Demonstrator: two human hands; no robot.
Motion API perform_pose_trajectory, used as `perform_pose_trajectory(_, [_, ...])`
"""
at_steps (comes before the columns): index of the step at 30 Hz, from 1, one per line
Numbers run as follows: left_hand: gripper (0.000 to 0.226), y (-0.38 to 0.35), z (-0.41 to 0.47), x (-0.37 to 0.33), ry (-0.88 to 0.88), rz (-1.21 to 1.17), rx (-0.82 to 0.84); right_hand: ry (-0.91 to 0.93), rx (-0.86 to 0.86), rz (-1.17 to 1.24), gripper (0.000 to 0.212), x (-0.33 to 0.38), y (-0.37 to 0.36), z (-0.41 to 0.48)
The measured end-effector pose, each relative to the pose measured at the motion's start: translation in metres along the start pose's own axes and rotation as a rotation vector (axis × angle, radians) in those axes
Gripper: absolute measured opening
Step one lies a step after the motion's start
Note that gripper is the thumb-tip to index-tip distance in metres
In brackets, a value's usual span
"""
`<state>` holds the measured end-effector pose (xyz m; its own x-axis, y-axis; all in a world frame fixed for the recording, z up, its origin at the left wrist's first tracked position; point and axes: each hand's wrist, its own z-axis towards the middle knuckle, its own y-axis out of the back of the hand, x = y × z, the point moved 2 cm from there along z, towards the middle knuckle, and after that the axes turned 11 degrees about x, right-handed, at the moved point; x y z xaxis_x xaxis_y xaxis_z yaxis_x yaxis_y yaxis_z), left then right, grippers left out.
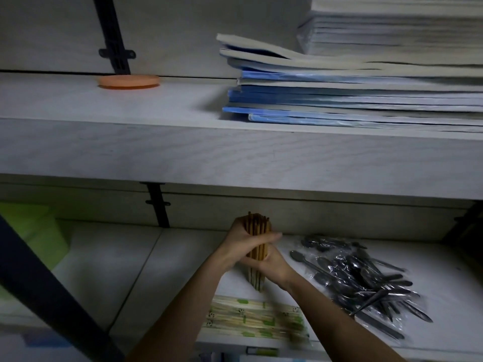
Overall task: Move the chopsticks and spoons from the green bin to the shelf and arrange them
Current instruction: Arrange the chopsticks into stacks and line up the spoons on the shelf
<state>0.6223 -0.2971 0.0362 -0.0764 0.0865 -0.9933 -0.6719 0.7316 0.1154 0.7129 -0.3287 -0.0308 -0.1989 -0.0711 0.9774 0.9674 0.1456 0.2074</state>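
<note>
Head view, left hand (pixel 244 241): curled around the upper part of the bare chopstick bundle (pixel 257 226).
Right hand (pixel 271 266): grips the same bundle lower down, touching the left hand.
Bundle position: upright, with its lower ends apparently resting on the lower shelf (pixel 125 259).
Wrapped chopsticks (pixel 256 321): flat on the shelf, just nearer than the hands.
Spoons (pixel 360 280): bagged pile just right of the right hand.
Green bin (pixel 31 239): well left of the left hand.
Risk: releasing both grips together would likely let the sticks fan out and roll. A right forearm swing could scatter the spoons.
Edges: the upper shelf board (pixel 235 158) overhangs above the bundle tips, limiting lift.
Open room: shelf surface between the left hand and the bin.
</note>
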Motion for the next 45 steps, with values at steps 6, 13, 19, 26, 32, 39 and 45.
perform_pose_trajectory(6, [0.048, 0.005, 0.007, -0.041, -0.147, -0.074, 0.08, -0.132, 0.071, 0.014, 0.016, -0.011, 0.001, -0.001])
perform_pose_trajectory(13, [0.061, 0.004, 0.012, -0.05, 0.094, 0.83, -0.016, -0.184, 0.078, 0.056, 0.01, -0.016, 0.0, -0.002])
perform_pose_trajectory(19, [0.062, 0.004, 0.013, -0.049, 0.088, 1.09, 0.054, -0.22, 0.106, -0.033, 0.016, -0.023, -0.003, -0.005])
perform_pose_trajectory(26, [0.039, 0.037, -0.004, -0.045, -0.258, 1.423, -0.217, -0.231, 0.073, -0.351, 0.02, -0.004, 0.022, -0.002])
perform_pose_trajectory(32, [0.044, 0.026, -0.012, 0.004, -0.055, 1.694, 0.18, -0.316, 0.202, -0.693, 0.035, 0.005, 0.039, 0.005])
perform_pose_trajectory(39, [0.039, 0.036, 0.0, 0.065, 0.25, 1.639, 0.279, -0.405, 0.312, -0.991, 0.041, -0.017, 0.034, 0.006])
perform_pose_trajectory(45, [0.043, 0.048, 0.021, 0.083, 0.329, 1.582, 0.267, -0.472, 0.165, -1.147, 0.037, -0.03, 0.048, 0.016])
